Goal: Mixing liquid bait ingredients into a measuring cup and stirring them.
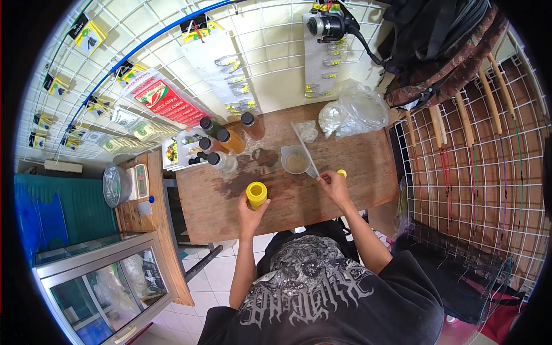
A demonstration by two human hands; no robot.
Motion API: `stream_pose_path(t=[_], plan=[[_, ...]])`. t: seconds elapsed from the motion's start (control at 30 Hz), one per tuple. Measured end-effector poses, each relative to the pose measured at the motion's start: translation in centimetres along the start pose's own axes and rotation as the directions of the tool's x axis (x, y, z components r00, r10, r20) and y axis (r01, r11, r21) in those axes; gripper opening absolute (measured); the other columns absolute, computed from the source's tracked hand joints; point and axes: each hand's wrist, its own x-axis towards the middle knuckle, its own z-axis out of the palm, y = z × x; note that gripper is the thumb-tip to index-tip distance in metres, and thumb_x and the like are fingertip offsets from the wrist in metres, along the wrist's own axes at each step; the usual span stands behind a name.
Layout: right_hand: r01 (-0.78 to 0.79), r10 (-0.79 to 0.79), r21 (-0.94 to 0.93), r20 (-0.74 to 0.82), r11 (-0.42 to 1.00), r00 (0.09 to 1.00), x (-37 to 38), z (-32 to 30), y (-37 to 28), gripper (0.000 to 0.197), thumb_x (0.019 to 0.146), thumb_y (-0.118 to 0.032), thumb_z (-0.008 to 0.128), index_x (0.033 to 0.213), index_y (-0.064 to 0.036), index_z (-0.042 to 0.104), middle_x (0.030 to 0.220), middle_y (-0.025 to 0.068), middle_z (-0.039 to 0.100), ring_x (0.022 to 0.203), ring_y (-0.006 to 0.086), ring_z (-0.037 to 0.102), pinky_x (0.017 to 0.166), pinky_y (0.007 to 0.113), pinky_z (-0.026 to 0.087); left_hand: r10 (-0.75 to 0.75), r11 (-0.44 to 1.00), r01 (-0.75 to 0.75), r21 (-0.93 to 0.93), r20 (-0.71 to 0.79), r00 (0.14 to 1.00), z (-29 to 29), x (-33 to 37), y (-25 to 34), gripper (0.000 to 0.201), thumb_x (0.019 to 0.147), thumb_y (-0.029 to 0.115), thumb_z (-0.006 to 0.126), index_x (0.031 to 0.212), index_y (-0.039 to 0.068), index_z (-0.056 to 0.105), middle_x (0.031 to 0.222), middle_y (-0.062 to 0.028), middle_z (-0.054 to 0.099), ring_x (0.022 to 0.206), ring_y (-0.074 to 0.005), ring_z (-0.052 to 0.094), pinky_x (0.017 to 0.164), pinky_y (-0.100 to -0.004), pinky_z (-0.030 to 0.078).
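My left hand wraps the yellow bottle — likely light, slippery; grip sides | right hand pinches pale stick — likely stiff; hold near end

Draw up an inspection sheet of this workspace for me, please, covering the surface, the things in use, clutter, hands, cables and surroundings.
Surface: wooden table, darkened in places.
Things in use: yellow jar, mouth uncovered; cup, pale inside; thin stick slanting over the cup; yellow cap.
Clutter: five dark-capped bottles, a large clear bag and a smaller one toward the back.
Hands: left hand grips the jar; right hand holds the stick beside the cap; whether it also touches the cup's handle cannot be told.
Cables: nothing seen.
Surroundings: wire racks with hung goods; scale and bowl on a side bench.
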Motion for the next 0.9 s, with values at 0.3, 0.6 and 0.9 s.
stream_pose_path(t=[0.3, 0.6, 0.9], plan=[[-0.105, 0.102, 0.001, -0.276, 0.994, 0.956, 2.2, -3.3, 5.5, 0.025, 0.087, -0.021, 0.076, 0.099, 0.0005, 0.075, 0.083, 0.0149, 0.075, 0.075, 0.0229, 0.074, 0.070, 0.035, 0.056, 0.004, 1.000, -0.004, -0.011, 0.016, 1.000, 0.4, -0.7, -0.5, 0.054, 0.075, 0.020, 0.089, 0.118, 0.001, 0.064, 0.114, -0.0138, 0.068, 0.108, -0.0288, 0.065, 0.096, -0.0401, 0.049], [-0.231, 0.136, -0.246, -0.348, 0.941, 0.927, 5.0, -6.2, 5.9, 0.022, 0.089, -0.027, 0.073, 0.098, -0.0069, 0.074, 0.092, 0.0151, 0.075, 0.091, 0.0381, 0.071, 0.081, 0.047, 0.055, -0.011, 1.000, 0.011, -0.012, -0.003, 1.000, 0.1, -1.1, -0.5, 0.053, 0.076, 0.018, 0.089, 0.119, 0.000, 0.064, 0.113, -0.0130, 0.068, 0.106, -0.0272, 0.065, 0.095, -0.0386, 0.050], [-0.309, 0.178, -0.384, -0.340, 0.870, 0.924, 7.1, -7.1, 8.4, 0.025, 0.089, -0.024, 0.072, 0.104, -0.0054, 0.072, 0.103, 0.0187, 0.074, 0.100, 0.0404, 0.069, 0.086, 0.050, 0.054, -0.034, 0.999, 0.034, 0.005, -0.009, 0.999, 0.1, -1.7, -0.3, 0.054, 0.076, 0.018, 0.088, 0.120, 0.000, 0.064, 0.113, -0.0136, 0.068, 0.107, -0.0272, 0.065, 0.096, -0.0389, 0.050]])
